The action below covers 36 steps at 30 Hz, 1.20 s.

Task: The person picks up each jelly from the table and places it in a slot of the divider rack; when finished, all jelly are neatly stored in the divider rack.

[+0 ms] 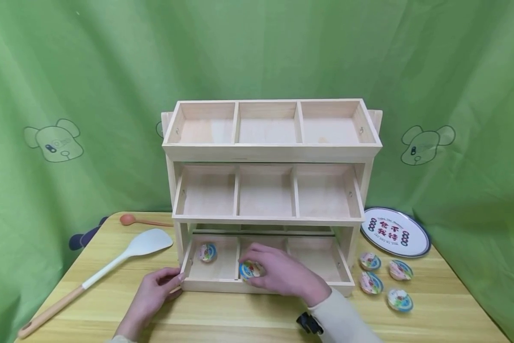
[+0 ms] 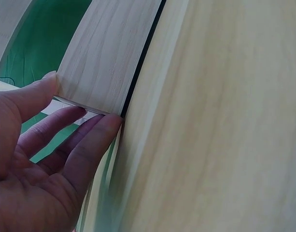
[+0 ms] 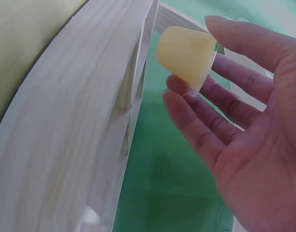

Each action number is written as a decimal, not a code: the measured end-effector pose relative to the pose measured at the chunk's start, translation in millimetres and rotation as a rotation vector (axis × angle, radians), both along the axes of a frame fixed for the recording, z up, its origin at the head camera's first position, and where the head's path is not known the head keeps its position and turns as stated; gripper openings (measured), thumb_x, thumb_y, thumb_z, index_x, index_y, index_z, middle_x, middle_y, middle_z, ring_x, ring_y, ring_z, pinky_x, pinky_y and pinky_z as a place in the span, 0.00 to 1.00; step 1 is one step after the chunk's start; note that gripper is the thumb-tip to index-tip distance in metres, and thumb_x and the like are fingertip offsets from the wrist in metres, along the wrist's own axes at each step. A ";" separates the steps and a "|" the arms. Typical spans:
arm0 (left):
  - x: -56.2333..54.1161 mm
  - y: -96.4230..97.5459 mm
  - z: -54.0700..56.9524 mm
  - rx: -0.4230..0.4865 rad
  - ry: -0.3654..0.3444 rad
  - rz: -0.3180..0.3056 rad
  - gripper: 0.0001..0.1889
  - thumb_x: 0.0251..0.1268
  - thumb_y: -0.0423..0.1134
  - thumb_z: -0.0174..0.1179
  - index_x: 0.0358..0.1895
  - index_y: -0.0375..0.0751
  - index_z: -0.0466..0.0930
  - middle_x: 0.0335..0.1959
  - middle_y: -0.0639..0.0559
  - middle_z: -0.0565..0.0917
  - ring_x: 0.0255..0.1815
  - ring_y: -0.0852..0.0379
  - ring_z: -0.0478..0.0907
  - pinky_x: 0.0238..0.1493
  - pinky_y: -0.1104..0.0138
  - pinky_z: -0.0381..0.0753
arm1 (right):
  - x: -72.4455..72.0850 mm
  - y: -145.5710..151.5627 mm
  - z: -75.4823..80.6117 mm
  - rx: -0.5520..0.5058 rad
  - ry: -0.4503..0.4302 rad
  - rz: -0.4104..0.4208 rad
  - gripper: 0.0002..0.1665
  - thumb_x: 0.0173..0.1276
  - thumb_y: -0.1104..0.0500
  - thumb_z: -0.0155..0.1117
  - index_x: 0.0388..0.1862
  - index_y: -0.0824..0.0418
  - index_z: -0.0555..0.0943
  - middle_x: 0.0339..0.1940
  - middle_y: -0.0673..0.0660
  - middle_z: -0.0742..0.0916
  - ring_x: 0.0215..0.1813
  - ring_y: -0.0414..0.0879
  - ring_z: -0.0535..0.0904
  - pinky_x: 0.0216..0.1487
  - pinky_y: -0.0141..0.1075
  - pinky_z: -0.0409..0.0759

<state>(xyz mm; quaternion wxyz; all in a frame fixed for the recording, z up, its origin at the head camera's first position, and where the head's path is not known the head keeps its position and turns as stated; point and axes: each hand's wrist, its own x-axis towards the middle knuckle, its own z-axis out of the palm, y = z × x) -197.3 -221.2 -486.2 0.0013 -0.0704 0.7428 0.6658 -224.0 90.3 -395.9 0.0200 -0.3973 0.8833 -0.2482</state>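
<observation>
A three-tier wooden rack stands on the table, each tier split into three compartments. At the left front corner of its bottom tray, my left hand grips the wood between thumb and fingertips, as the left wrist view shows on the board's end. Over the bottom tray's middle compartment, near the left divider, my right hand holds a small jelly cup by its rim. The right wrist view shows the cup's pale yellow body. Another jelly cup lies in the bottom left compartment.
Several jelly cups lie on the table right of the rack, in front of an oval white plate with a dark rim. On the left lie a white spatula with a wooden handle and an orange spoon. A green curtain hangs behind.
</observation>
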 end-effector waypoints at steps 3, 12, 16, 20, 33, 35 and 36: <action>-0.7 0.5 -0.5 0.004 -0.004 -0.001 0.14 0.66 0.27 0.62 0.51 0.22 0.79 0.46 0.37 0.80 0.45 0.47 0.81 0.46 0.61 0.87 | -3.3 -5.9 -1.2 -0.007 0.016 0.016 0.24 0.63 0.56 0.72 0.58 0.55 0.80 0.51 0.43 0.80 0.48 0.37 0.77 0.53 0.32 0.81; -2.5 1.5 0.3 0.013 -0.010 -0.019 0.16 0.66 0.28 0.62 0.53 0.21 0.77 0.46 0.36 0.80 0.46 0.46 0.81 0.47 0.61 0.87 | -7.6 -20.1 -3.3 0.013 0.008 0.043 0.24 0.64 0.56 0.71 0.59 0.54 0.80 0.52 0.43 0.80 0.46 0.35 0.76 0.52 0.29 0.80; -2.6 1.0 1.6 0.004 -0.007 -0.028 0.16 0.66 0.29 0.62 0.53 0.21 0.77 0.46 0.37 0.81 0.46 0.46 0.81 0.47 0.61 0.87 | -9.6 -26.8 -3.7 0.014 0.012 0.038 0.24 0.65 0.54 0.70 0.60 0.52 0.80 0.51 0.43 0.80 0.46 0.34 0.76 0.50 0.29 0.81; -1.8 0.2 3.0 0.004 -0.005 -0.035 0.17 0.66 0.30 0.63 0.53 0.20 0.77 0.46 0.36 0.81 0.46 0.46 0.81 0.48 0.60 0.87 | -13.3 -35.3 -6.4 0.018 0.017 0.027 0.25 0.64 0.55 0.71 0.60 0.51 0.80 0.53 0.42 0.80 0.49 0.35 0.76 0.54 0.30 0.80; 0.2 -1.1 1.2 0.007 -0.021 -0.014 0.15 0.66 0.28 0.62 0.52 0.21 0.78 0.47 0.36 0.80 0.46 0.47 0.80 0.47 0.60 0.87 | -27.1 -61.8 -16.0 0.071 0.025 0.032 0.25 0.62 0.54 0.73 0.59 0.51 0.81 0.56 0.46 0.80 0.52 0.38 0.77 0.58 0.33 0.79; 0.1 -1.0 1.3 0.007 -0.021 -0.020 0.15 0.66 0.28 0.62 0.52 0.21 0.78 0.47 0.36 0.80 0.46 0.47 0.80 0.47 0.60 0.87 | -28.7 -64.2 -17.7 0.081 0.008 0.020 0.25 0.62 0.54 0.73 0.59 0.51 0.81 0.57 0.47 0.80 0.52 0.40 0.77 0.57 0.34 0.79; -0.1 -1.1 1.3 0.007 -0.019 -0.025 0.16 0.66 0.28 0.62 0.52 0.21 0.77 0.47 0.36 0.80 0.46 0.47 0.80 0.47 0.61 0.87 | -29.0 -64.9 -17.8 0.083 -0.004 0.013 0.25 0.62 0.54 0.73 0.58 0.51 0.81 0.58 0.48 0.80 0.53 0.41 0.77 0.57 0.35 0.80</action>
